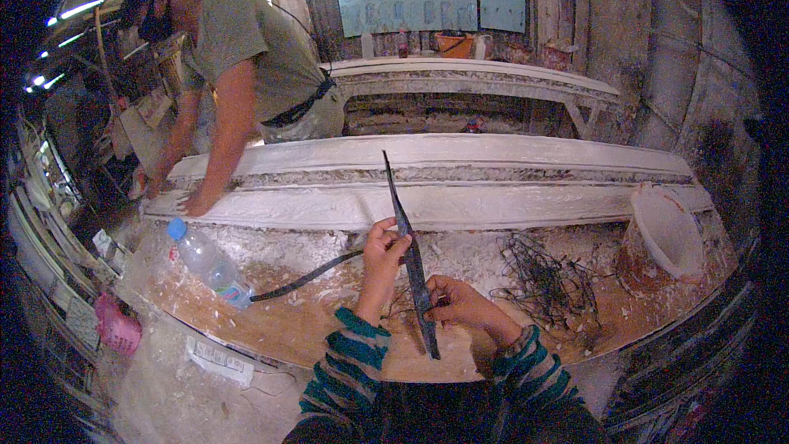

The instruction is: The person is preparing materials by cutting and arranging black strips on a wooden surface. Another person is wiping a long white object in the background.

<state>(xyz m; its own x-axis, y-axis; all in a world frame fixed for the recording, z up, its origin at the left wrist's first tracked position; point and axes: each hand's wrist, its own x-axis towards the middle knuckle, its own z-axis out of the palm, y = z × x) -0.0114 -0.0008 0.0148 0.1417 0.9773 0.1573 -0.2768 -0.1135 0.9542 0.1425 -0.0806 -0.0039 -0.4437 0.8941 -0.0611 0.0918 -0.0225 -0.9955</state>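
Observation:
A long, dark, flat strip (413, 275) stands slantwise in front of me, narrow at its top end and wider lower down. My left hand (383, 259) is closed on it near the middle, thumb laid over its face. Lower on the strip, my right hand (460, 304) pinches its edge between thumb and fingers. A second dark strip (308, 275) runs over the table from a see-through plastic bottle with a blue cap (212, 263) to behind my left wrist. Right of my hands lies a tangle of thin black strands (552, 286).
Two long white plaster-coated lengths (485, 203) cross the messy wooden table (288, 316). A whitish bucket (667, 234) stands at right. Another person (246, 57) leans over the left end, hands on the white surface. Behind is a white-topped bench (477, 72); a pink basket (118, 325) sits lower left.

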